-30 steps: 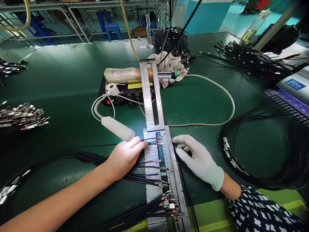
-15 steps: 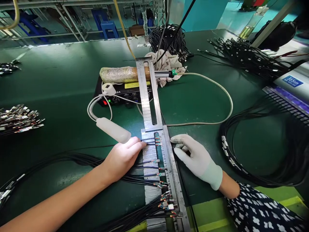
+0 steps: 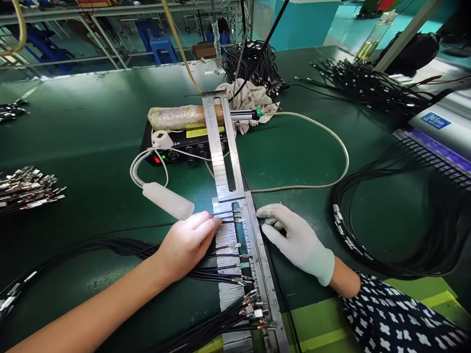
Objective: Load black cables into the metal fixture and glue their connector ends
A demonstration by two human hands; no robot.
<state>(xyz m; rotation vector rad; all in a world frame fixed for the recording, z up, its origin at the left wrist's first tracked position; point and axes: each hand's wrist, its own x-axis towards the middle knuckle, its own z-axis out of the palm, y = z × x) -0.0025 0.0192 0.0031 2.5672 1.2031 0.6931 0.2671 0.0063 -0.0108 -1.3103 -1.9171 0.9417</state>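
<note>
My left hand (image 3: 189,240), bare, is closed in a pinch on a black cable (image 3: 228,221) at the upper part of a slotted metal jig (image 3: 225,240). The fingers cover part of the cable. Beside it, more black cables lie across the jig's slots, their small bared connector ends (image 3: 245,280) pointing right. Lower down, a thicker bunch of cables (image 3: 221,323) rests over the jig. My right hand (image 3: 290,235), in a white glove, lies by the jig's right metal bar (image 3: 259,255). Its forefinger reaches the bar, the thumb is apart, and nothing shows between them.
Behind the jig stand a black control box (image 3: 180,149) and a plastic-wrapped cylinder (image 3: 178,117). A white tube-shaped piece (image 3: 167,200) lies near my left fingers. Cable bundles lie left (image 3: 29,189) and back right (image 3: 368,86); a silver 365nm lamp unit (image 3: 441,117) stands right.
The whole view has shifted a little, so things appear slightly further left. Both hands keep practically the same places at the jig.
</note>
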